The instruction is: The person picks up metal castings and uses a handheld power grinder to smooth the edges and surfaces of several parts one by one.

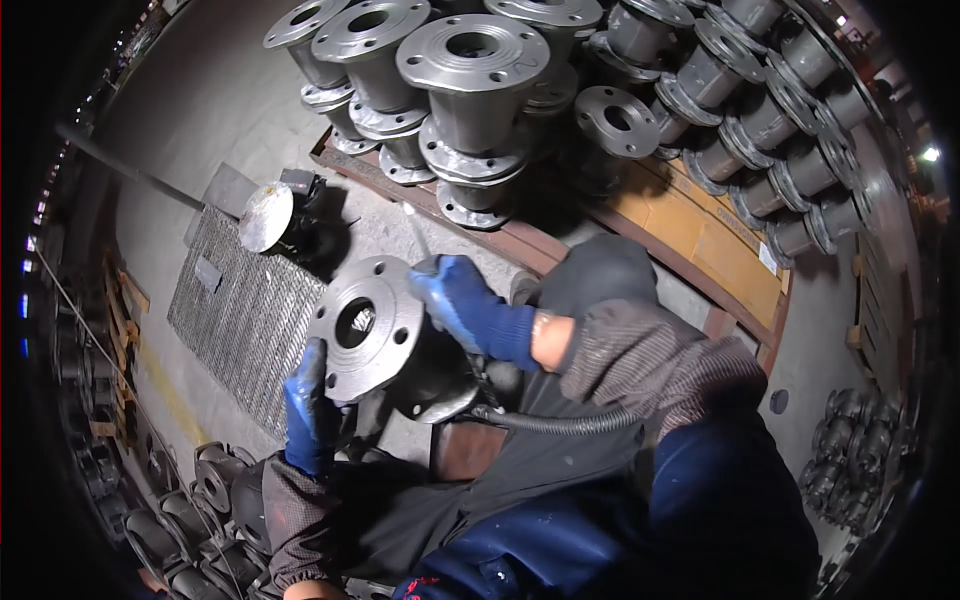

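In front of me is a grey metal flanged pipe fitting (pixel 376 352), tilted so that its upper round flange with bolt holes faces up and to the left. My left hand (pixel 308 405), in a blue glove, grips the flange's lower left rim with the thumb laid up along it. My right hand (pixel 465 305), gloved too, is closed beside the flange's right edge. A thin pale stick (pixel 417 232) juts up from its fingers; its kind is too blurred to tell. Below the right wrist runs a black corrugated hose (pixel 565 421).
Flanged fittings (pixel 473 50) stand stacked on a reddish metal frame (pixel 510 246) ahead, with more piled at right (pixel 715 70) by cardboard (pixel 690 235). A ribbed metal plate (pixel 240 310) and a round disc (pixel 266 217) lie left. More fittings (pixel 185 520) crowd the lower left.
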A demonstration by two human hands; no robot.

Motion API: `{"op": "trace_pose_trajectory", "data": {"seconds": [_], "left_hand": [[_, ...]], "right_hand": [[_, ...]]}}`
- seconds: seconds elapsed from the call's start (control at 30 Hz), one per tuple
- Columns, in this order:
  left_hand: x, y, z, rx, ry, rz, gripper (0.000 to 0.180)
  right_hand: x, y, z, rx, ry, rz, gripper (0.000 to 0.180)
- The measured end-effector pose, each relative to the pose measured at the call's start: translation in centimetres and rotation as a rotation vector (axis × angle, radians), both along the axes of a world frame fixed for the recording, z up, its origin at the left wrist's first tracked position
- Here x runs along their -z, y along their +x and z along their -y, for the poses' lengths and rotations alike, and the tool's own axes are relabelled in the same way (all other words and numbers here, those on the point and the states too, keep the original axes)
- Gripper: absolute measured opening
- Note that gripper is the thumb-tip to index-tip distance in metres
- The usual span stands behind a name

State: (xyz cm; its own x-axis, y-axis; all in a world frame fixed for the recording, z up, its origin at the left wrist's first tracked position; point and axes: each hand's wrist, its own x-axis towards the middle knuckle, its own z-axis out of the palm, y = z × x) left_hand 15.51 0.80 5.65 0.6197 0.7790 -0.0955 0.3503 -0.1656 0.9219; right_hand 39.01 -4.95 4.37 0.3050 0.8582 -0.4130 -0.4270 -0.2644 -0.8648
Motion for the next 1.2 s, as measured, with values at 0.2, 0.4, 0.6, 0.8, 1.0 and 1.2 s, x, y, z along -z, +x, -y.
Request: {"op": "trace_pose_trajectory", "data": {"seconds": [0.2,0.4,0.6,0.8,1.0,1.2], "left_hand": [[-2.6,13.9,1.5,-0.057,-0.406,0.161,0.042],[-6.8,28.0,1.2,0.243,-0.18,0.431,0.054],[-4.9,41.5,-1.6,0.43,-0.311,0.542,0.035],[-2.5,48.5,-0.4,0.255,-0.482,0.545,0.031],[-1.9,53.3,-6.0,0.504,1.167,0.527,0.031],[-0.2,45.9,-3.7,0.451,-0.491,0.51,0.03]], "right_hand": [[-3.8,9.1,8.1,0.347,0.238,0.343,0.016],[-8.4,18.3,11.9,0.869,0.34,0.516,0.023],[-4.4,29.1,9.5,1.019,0.562,0.499,0.028],[-0.4,37.0,7.5,1.101,0.445,0.525,0.026],[-0.4,44.3,4.0,1.257,0.321,0.819,0.035],[0.3,44.6,4.4,1.124,0.255,0.992,0.04]]}}
